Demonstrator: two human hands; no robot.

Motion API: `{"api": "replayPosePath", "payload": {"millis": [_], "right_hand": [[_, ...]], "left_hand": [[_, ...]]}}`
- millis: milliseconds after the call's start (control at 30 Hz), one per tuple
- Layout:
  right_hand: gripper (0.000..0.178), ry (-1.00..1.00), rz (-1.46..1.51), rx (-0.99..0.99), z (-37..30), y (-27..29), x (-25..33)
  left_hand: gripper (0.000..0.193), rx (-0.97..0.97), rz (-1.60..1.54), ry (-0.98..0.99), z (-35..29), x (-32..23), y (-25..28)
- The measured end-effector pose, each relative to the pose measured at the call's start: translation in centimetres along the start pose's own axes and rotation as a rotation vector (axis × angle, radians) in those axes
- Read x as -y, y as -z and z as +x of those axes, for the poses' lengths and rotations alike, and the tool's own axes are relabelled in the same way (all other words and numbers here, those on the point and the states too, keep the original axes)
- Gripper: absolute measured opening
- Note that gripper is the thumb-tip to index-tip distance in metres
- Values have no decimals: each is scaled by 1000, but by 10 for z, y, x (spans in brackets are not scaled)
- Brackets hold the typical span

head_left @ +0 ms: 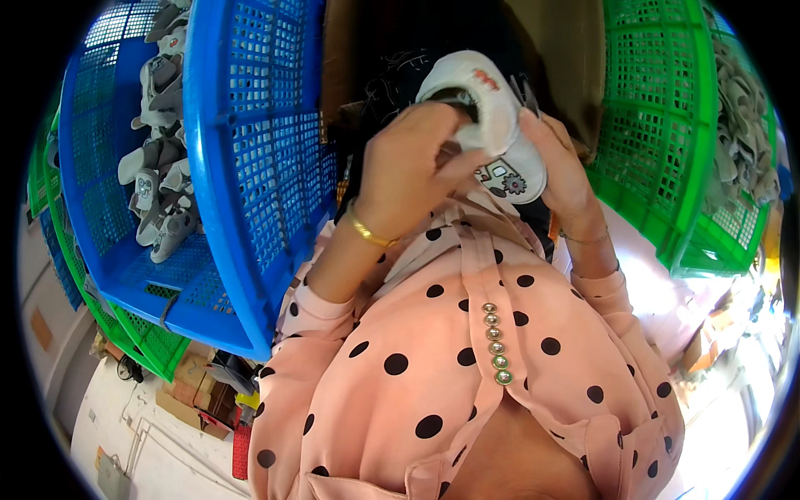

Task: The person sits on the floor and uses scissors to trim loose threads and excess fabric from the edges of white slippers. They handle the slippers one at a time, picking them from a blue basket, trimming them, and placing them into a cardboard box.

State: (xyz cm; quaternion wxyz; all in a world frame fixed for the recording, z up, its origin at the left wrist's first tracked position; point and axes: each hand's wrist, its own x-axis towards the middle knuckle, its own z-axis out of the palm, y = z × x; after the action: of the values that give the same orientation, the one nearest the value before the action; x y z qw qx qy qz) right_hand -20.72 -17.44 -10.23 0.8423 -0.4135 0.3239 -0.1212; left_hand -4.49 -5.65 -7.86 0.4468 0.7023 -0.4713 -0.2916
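Observation:
Above my lap I hold a small white shoe upper (498, 112) with red stitching and a gear-shaped embroidered patch. My left hand (412, 167), with a gold bangle at its wrist, is closed at the upper's opening edge; it is slightly blurred. On the other side, my right hand (562, 162) grips the upper, its thumb along the edge. A thin dark metal tool, possibly thread snips (527, 93), sticks out by my right fingers. How it sits in the hand is hidden.
At my left stands a blue plastic basket (204, 167) with several grey and white shoe uppers (162, 167). A green basket (658, 117) of grey pieces (737, 108) stands at right. Between them is a brown cardboard box (575, 58), with pale thread scraps (400, 62) on dark fabric.

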Motion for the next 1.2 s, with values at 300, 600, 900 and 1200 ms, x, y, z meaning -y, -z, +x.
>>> {"api": "replayPosePath", "payload": {"millis": [300,600,900,1200], "right_hand": [[63,152,565,57,-2,-1,-38],[57,66,680,-54,-2,5,-47],[47,511,505,-127,-31,115,90],[35,274,565,-106,1,70,76]], "left_hand": [[28,-237,306,-724,-13,-20,-24],[19,-236,357,-782,-16,-30,-25],[18,-394,185,-368,-77,-43,115],[21,-382,340,475,-86,-29,242]]}}
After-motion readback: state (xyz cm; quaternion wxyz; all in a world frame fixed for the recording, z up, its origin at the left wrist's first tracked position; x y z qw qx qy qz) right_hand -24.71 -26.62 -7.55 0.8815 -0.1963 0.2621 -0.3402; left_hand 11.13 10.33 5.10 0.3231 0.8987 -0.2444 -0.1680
